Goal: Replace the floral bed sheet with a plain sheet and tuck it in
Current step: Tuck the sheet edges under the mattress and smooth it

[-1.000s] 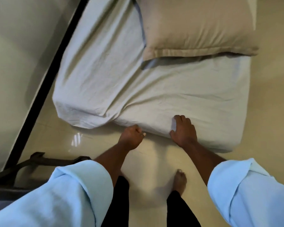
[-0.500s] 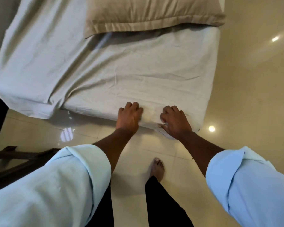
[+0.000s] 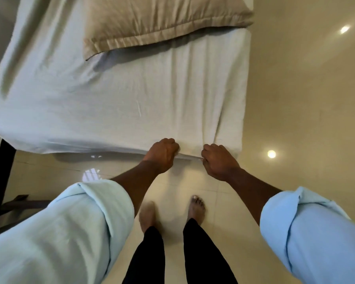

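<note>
Head view looks down over the sheet (image 3: pixel 131 95), a plain pale cloth that covers the whole bed top and hangs over its near edge. Left of the sheet, a dark frame (image 3: pixel 0 171) runs down past its near left corner; what the frame belongs to is hard to make out, as the picture edge cuts it off. At the far end of the sheet lies a beige pillow (image 3: pixel 162 19), its top cut off by the picture's upper edge, with a bit of bluish cloth showing under its near left corner. On the sheet's near edge, right of its middle, the left hand (image 3: pixel 162 154) is curled into a fist with the knuckles against the cloth; its fingertips are hidden, folded under. Just right of it, the right hand (image 3: pixel 218 162) is also curled and pinches a thin fold of the sheet's edge, which stretches taut between the two fists. What lies under the sheet's overhang cannot be seen. Below the sheet's edge, two bare feet (image 3: pixel 197 208) stand on the floor (image 3: pixel 305 99); the left one is blurred. Right of the sheet, glossy tiles mirror two round lights (image 3: pixel 271 154).
</note>
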Demonstrator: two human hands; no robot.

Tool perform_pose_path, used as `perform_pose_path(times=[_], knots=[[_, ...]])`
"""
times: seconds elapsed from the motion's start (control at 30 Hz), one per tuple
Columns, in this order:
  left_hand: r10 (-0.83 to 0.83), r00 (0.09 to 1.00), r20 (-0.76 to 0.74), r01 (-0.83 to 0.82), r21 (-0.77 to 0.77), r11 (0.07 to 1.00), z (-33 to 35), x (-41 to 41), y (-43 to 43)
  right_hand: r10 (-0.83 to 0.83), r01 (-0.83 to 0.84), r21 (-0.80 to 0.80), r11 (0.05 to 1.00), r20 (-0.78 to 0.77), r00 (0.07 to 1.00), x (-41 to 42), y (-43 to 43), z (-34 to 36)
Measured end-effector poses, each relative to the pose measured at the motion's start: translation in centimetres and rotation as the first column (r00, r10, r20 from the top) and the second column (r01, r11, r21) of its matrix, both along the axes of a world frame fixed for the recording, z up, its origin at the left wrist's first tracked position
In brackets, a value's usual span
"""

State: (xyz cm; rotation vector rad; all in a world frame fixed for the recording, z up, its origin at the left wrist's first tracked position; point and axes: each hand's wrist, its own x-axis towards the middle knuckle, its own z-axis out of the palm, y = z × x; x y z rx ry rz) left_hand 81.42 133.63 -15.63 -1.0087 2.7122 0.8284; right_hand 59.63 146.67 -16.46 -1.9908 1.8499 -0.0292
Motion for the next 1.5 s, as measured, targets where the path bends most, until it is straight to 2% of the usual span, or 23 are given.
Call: perform_pose_path(times=[0.13,0.23,0.3,0.37,0.43,0.5,0.53,0.57,0.6,0.67,0.77,0.83,0.97,1.03,1.13,1.23,1.33,1.4,1.5], knots=[[-0.023,0.999,0.047,0.018,0.113,0.993,0.8,-2.9,1.8,-0.075,0.075,0.023,0.997,-0.008,0.997,-1.4,3.4,1.1],[-0.039,0.987,0.157,0.014,0.152,0.988,1.5,-4.2,1.6,-0.133,0.131,0.041,0.991,0.06,0.989,-1.6,3.0,1.8],[-0.052,0.97,0.239,0.016,0.15,0.989,1.6,-4.1,0.8,-0.288,0.289,0.005,0.957,0.125,0.949,-1.6,2.2,2.2],[-0.049,0.952,0.301,0.02,0.096,0.995,1.8,-3.5,0.3,-0.544,0.563,-0.066,0.824,0.184,0.819,-1.8,1.7,2.2],[-0.037,0.943,0.332,0.039,0.001,0.999,1.9,-2.8,0.2,-0.76,0.786,-0.05,0.616,0.222,0.61,-2.2,1.2,1.7],[-0.022,0.958,0.285,0.058,-0.119,0.991,1.6,-2.7,0.4,-0.895,0.891,0.131,0.434,0.173,0.411,-3.0,0.4,1.2],[-0.016,0.97,0.243,0.059,-0.169,0.984,1.5,-3.0,0.5,-0.925,0.897,0.227,0.378,0.127,0.358,-3.4,0.0,0.9],[-0.019,0.979,0.203,0.061,-0.204,0.977,1.3,-3.6,0.7,-0.935,0.891,0.287,0.353,0.088,0.342,-3.8,-0.4,0.6],[-0.02,0.986,0.167,0.057,-0.223,0.973,1.3,-4.3,0.9,-0.927,0.874,0.315,0.37,0.061,0.371,-4.0,-0.6,0.4],[-0.022,0.993,0.115,0.047,-0.222,0.974,1.3,-6.3,1.6,-0.87,0.815,0.34,0.469,0.017,0.494,-4.5,-0.3,0.2],[-0.062,0.993,0.103,0.081,-0.185,0.979,1.2,-9.5,2.9,-0.775,0.736,0.351,0.579,-0.045,0.63,-5.4,0.8,0.6],[-0.111,0.982,0.151,0.14,-0.195,0.971,1.2,-11.5,3.6,-0.735,0.724,0.3,0.621,-0.099,0.671,-6.6,1.5,1.1],[-0.17,0.954,0.248,0.219,-0.185,0.958,0.8,-15.0,5.3,-0.695,0.719,0.089,0.689,-0.203,0.69,-10.0,5.2,1.7],[-0.188,0.944,0.271,0.238,-0.167,0.957,0.6,-15.9,6.3,-0.674,0.698,0.034,0.715,-0.231,0.702,-10.2,7.3,1.7],[-0.195,0.94,0.279,0.239,-0.135,0.961,0.7,-17.1,8.0,-0.676,0.701,0.048,0.712,-0.224,0.702,-9.8,8.1,1.3],[-0.192,0.935,0.299,0.238,-0.126,0.963,1.2,-17.6,8.9,-0.652,0.704,0.243,0.667,-0.268,0.71,-9.8,7.7,0.7],[-0.171,0.919,0.356,0.22,-0.101,0.97,2.2,-17.5,9.1,-0.648,0.704,0.423,0.571,-0.295,0.702,-10.7,9.3,0.7],[-0.181,0.9,0.396,0.232,-0.084,0.969,3.5,-17.6,9.2,-0.684,0.7,0.457,0.549,-0.236,0.69,-11.4,10.7,1.3],[-0.194,0.882,0.43,0.221,-0.014,0.975,6.4,-18.0,9.4,-0.683,0.634,0.488,0.599,-0.101,0.723,-12.2,11.1,3.9]])
